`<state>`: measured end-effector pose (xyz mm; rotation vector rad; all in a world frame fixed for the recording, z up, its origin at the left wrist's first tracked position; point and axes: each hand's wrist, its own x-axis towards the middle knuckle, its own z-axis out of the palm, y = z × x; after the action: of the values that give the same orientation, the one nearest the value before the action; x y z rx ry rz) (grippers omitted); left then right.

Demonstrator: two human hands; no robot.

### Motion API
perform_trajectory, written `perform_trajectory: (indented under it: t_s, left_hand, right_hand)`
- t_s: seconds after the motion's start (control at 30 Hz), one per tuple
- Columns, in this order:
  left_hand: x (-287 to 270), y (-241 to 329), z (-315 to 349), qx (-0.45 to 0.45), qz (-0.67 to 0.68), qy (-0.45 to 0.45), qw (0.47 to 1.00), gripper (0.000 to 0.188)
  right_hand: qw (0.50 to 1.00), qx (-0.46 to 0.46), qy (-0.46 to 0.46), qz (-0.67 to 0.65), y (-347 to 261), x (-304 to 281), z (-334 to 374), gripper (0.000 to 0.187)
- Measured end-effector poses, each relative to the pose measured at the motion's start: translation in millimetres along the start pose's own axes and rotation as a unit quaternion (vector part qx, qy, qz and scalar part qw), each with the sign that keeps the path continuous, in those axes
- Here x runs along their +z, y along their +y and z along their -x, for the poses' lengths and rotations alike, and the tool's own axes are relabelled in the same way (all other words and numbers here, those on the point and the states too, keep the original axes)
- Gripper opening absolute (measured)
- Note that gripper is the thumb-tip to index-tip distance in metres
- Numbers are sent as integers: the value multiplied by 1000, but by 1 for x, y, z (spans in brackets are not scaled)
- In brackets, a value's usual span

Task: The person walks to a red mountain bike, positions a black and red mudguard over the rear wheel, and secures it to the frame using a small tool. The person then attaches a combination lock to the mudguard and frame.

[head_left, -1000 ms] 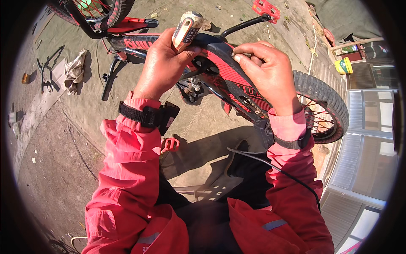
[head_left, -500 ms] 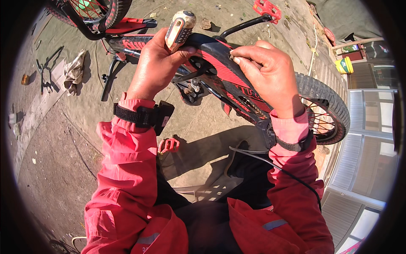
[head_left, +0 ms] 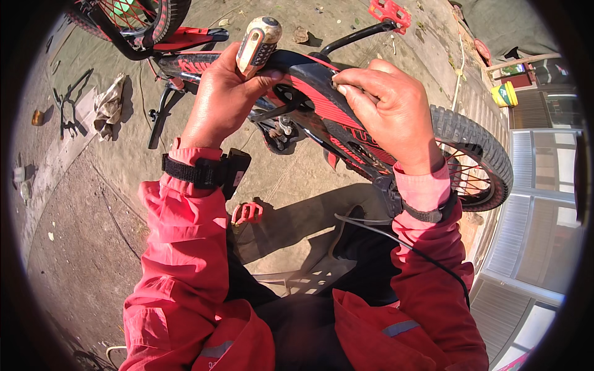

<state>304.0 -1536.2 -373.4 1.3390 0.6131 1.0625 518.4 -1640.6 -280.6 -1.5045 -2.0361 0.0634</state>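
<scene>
My left hand (head_left: pixel 216 105) is closed round the thick handle of a screwdriver (head_left: pixel 260 42), off-white with a dark patterned grip. The rest of the tool is hidden behind the hand. It rests at the front end of the black-and-red chain guard (head_left: pixel 331 102) on a bicycle. At that guard's upper edge, my right hand (head_left: pixel 396 108) pinches with thumb and forefinger. What sits between those fingertips is too small to make out. Below the guard runs the dark bicycle frame (head_left: pixel 346 157) with red lettering.
A knobby wheel (head_left: pixel 482 157) with red spokes is at the right, another wheel (head_left: pixel 162 21) at upper left. Red pedals (head_left: pixel 390 15) stick out beyond and below the guard. A crumpled rag (head_left: pixel 109 105) lies left. A yellow bucket (head_left: pixel 504 94) stands far right. A cable (head_left: pixel 427 255) crosses my right sleeve.
The screwdriver handle and my left hand have shifted slightly left and turned a little. My right hand has edged slightly left along the guard, still pinching.
</scene>
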Motion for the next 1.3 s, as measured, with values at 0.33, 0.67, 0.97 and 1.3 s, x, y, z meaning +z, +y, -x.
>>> perform_trajectory:
  t_s: [0.33,0.67,0.97,1.3]
  left_hand:
    - [2,0,0,4,-20,9,1000,30]
    - [1,-1,-1,-24,-36,4,999,41]
    - [1,0,0,-23,-50,4,998,41]
    - [3,1,1,-23,-6,-2,1000,40]
  right_hand:
    - [1000,19,10,22,-3,3,-2,15]
    - [998,-4,5,64,-5,2,-4,14]
    - [998,5,-1,55,-5,-1,-4,14]
    - [999,6,5,50,-6,-1,-3,14]
